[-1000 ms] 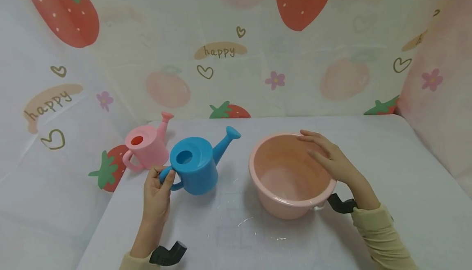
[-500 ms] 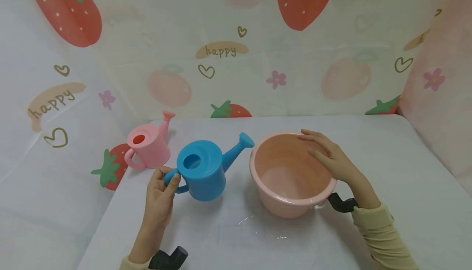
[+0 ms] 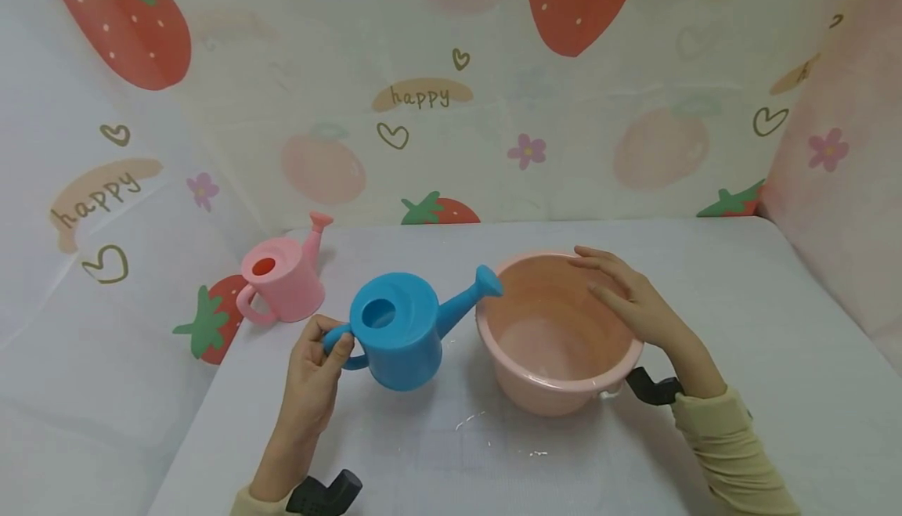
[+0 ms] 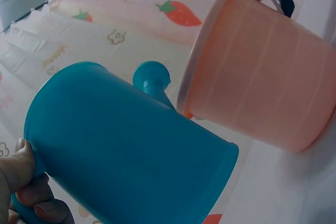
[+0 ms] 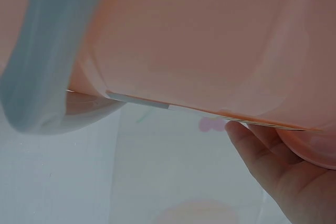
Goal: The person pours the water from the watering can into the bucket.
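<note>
A blue watering can [image 3: 402,344] is held by its handle in my left hand [image 3: 310,375], the thumb on top and fingers curled round it. The can appears raised off the table, and its spout head [image 3: 488,283] reaches over the left rim of a pink bucket [image 3: 550,398]. My right hand [image 3: 644,312] holds the bucket's right-rear rim, thumb on the inside. In the right wrist view, fingers [image 5: 262,156] lie along the outer wall near the rim. The left wrist view shows the can's side and base; its opening is hidden there.
A pink watering can [image 3: 282,289] stands at the back left of the white table [image 3: 761,328]. A pale bucket handle [image 5: 42,77] hangs beside the bucket. Shiny wet-looking marks [image 3: 538,453] lie in front of the bucket. A strawberry-print curtain [image 3: 437,156] closes off the back.
My left hand has carried the blue watering can right and slightly towards me, bringing its spout from left of the bucket to over its rim. The right hand and bucket have stayed put.
</note>
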A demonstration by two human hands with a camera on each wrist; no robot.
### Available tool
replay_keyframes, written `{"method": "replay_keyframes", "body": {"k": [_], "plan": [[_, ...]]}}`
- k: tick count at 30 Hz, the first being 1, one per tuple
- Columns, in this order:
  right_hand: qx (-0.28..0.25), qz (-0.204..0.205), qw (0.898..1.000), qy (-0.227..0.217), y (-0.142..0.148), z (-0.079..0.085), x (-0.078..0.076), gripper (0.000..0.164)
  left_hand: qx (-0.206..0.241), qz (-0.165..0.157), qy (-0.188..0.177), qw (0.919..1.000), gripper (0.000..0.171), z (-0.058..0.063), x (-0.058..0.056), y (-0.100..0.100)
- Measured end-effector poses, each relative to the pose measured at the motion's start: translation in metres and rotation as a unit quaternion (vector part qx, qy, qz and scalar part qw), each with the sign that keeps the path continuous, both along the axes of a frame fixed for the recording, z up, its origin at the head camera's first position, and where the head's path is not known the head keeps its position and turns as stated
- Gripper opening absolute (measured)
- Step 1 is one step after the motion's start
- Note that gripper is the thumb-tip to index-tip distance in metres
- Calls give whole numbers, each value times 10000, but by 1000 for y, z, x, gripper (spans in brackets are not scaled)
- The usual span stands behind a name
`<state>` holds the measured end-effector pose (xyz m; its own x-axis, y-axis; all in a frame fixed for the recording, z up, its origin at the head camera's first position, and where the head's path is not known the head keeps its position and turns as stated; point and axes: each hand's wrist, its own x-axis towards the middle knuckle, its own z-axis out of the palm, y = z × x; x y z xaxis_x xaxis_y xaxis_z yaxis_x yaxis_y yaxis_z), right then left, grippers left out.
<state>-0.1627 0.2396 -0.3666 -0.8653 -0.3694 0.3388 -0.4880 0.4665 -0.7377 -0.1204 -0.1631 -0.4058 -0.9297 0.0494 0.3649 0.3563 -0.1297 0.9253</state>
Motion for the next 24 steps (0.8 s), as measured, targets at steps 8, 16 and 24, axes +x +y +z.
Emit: {"method": "replay_keyframes", "body": {"k": [8,16,24], "plan": [[-34,44,10000,-17,-1,-1,0,36,-170,-264,34,9995,11,2,0,3],[8,61,10000,4,0,0,0,37,-327,-262,104,9991,9,6,-3,5],[5,17,10000,-21,1,1,0,37,-542,-234,94,9982,9,13,-5,6]]}}
